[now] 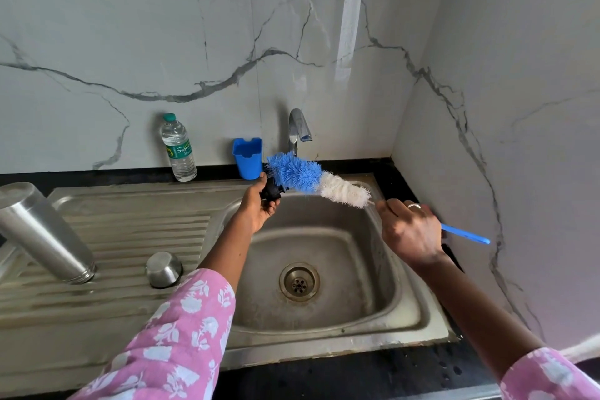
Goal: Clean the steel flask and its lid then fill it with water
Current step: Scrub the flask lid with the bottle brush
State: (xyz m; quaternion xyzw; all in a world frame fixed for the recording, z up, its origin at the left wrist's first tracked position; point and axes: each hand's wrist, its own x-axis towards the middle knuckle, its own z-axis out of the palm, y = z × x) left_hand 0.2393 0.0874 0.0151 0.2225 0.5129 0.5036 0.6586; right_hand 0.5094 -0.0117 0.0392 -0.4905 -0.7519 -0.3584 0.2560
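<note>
**Black lid under the brush at the sink**

Lid-cleaning looks to be the step in hand. The left hand (259, 204) holds the small black plastic flask lid (272, 193) over the far rim of the stainless steel sink (324, 237), its grip curled round the piece. The right hand (409, 230) has its grip wrapped round the blue handle of a long bottle brush with blue and white bristles (311, 180), whose blue tip touches the lid.

The tall steel flask (45, 234) stands mouth down on the ribbed drainer near the worktop's left edge, well apart from both hands. A small round steel cap (164, 269) sits upturned just beside it.

Next, probably, the lid needs rinsing under the chrome tap (298, 127) at the back edge. I cannot tell whether water is running. The flask must then be turned upright for filling.
</note>
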